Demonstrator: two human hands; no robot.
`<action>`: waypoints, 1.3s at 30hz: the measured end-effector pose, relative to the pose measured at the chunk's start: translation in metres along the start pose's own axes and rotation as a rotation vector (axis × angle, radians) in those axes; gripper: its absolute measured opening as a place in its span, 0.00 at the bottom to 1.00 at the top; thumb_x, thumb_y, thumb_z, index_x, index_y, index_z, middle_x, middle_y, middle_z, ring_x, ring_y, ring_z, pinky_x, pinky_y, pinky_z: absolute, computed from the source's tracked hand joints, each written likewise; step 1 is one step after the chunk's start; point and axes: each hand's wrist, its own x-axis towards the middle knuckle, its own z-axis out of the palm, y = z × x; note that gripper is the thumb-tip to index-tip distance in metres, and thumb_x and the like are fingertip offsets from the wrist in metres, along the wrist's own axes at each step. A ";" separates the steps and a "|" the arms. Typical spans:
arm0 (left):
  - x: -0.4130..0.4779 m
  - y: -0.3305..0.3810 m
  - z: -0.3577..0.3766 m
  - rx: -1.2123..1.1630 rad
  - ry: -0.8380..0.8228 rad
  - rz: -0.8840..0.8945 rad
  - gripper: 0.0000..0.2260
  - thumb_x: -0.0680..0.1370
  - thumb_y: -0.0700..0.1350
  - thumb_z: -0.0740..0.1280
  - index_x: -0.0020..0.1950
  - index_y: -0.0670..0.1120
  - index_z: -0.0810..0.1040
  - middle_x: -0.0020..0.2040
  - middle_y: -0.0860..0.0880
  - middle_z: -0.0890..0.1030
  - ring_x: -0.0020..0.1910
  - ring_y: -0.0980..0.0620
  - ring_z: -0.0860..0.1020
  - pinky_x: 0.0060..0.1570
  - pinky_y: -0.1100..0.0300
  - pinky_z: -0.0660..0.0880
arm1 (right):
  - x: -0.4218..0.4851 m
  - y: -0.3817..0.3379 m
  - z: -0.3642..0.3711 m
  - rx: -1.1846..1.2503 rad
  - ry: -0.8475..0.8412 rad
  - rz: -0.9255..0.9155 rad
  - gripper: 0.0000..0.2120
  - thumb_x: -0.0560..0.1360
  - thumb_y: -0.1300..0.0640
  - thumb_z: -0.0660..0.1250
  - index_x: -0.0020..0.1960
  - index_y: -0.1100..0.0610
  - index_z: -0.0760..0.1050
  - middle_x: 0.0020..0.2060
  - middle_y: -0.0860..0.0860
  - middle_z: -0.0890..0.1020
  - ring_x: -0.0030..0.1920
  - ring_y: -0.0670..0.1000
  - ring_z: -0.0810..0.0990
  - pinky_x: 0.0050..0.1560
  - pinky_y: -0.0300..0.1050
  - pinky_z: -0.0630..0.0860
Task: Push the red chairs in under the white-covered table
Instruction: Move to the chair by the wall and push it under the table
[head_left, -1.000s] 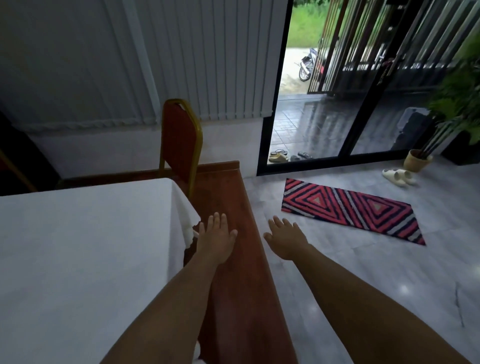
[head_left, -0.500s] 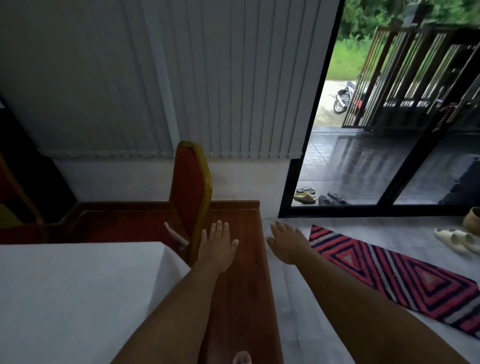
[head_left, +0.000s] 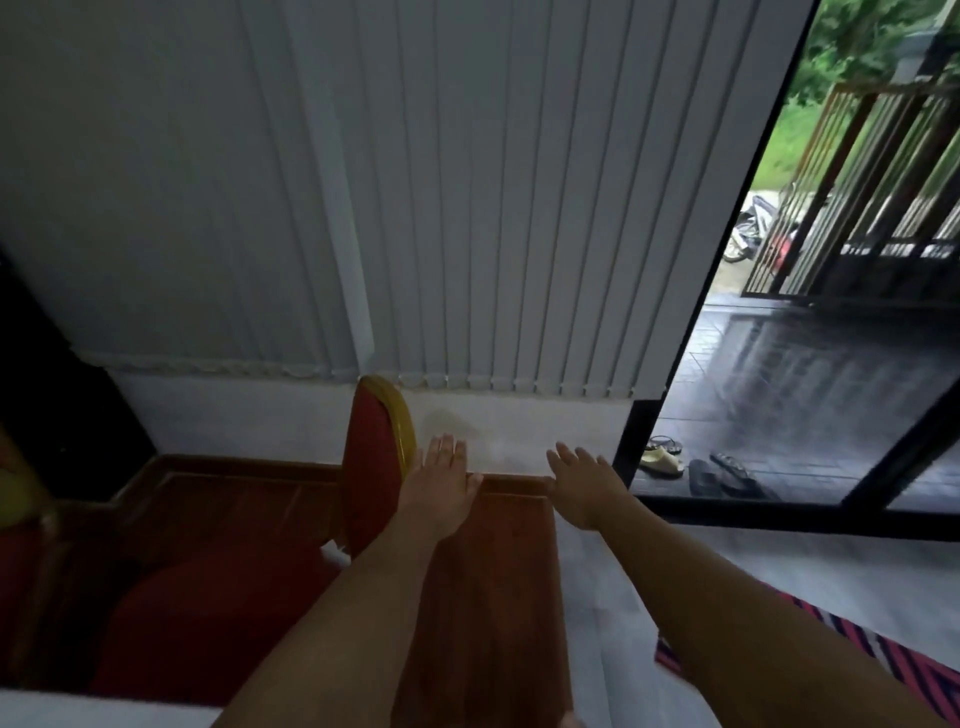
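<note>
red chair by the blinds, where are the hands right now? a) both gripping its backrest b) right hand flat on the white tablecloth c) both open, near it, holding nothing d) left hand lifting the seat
c: the left hand and right hand are spread open with fingers extended, just right of the red chair backrest, neither closed around it.

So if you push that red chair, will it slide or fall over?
Probably slide. The chair stands upright on a smooth wooden floor, so its legs should glide. Its back is tall and narrow, so a push near the gold top could tip it; pushing lower seems safer. The padded seat looks soft, the frame stiff.
</note>
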 end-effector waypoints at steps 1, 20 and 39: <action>0.018 -0.004 0.000 0.009 -0.011 -0.015 0.26 0.83 0.54 0.44 0.77 0.42 0.46 0.78 0.42 0.47 0.76 0.46 0.45 0.74 0.49 0.43 | 0.020 0.003 -0.004 -0.005 -0.007 -0.021 0.26 0.83 0.48 0.45 0.78 0.57 0.47 0.78 0.54 0.47 0.77 0.57 0.49 0.74 0.57 0.48; 0.293 -0.158 -0.002 -0.048 -0.094 -0.620 0.27 0.83 0.55 0.44 0.77 0.41 0.45 0.78 0.41 0.47 0.77 0.45 0.45 0.74 0.46 0.44 | 0.416 -0.041 -0.101 -0.153 -0.092 -0.485 0.27 0.81 0.46 0.48 0.76 0.57 0.55 0.77 0.55 0.56 0.74 0.57 0.58 0.72 0.57 0.55; 0.284 -0.370 0.016 -0.335 -0.059 -1.345 0.27 0.82 0.55 0.46 0.77 0.42 0.44 0.78 0.42 0.45 0.76 0.45 0.44 0.74 0.47 0.43 | 0.602 -0.336 -0.102 -0.376 -0.206 -1.128 0.27 0.82 0.46 0.47 0.77 0.57 0.52 0.78 0.55 0.52 0.76 0.58 0.54 0.74 0.58 0.52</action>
